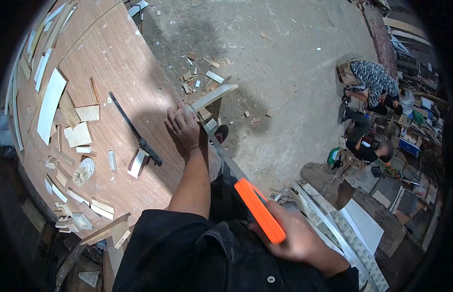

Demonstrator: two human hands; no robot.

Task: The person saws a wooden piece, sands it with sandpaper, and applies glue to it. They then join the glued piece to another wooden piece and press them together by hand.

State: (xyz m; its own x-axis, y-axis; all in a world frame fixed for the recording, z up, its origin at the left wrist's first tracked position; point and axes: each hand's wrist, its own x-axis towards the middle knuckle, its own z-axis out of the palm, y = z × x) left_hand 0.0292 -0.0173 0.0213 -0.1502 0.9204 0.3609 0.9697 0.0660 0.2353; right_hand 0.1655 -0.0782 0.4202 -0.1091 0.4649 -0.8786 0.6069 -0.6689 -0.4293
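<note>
My right hand (297,233) is wrapped round the orange handle of a handsaw (259,210). Its long metal blade runs up and left, along the table's edge, to my left hand. At that edge, my left hand (185,127) presses down on a white-faced wooden strip (214,96), whose far part juts out over the floor. The end under my palm is hidden. The blade lies right beside my fingers, crossing close to the strip. Left of that hand, a dark bar with a thick lower end (134,127) rests on the tabletop, partly over a small white-faced offcut (138,163).
The brown wooden table (121,63) carries several offcuts, white strips (52,106) and a clear round container (84,171). Wood scraps (192,78) litter the concrete floor. Two people (370,80) are low down at the right, among piled materials. Long panels (328,224) lie beside my right arm.
</note>
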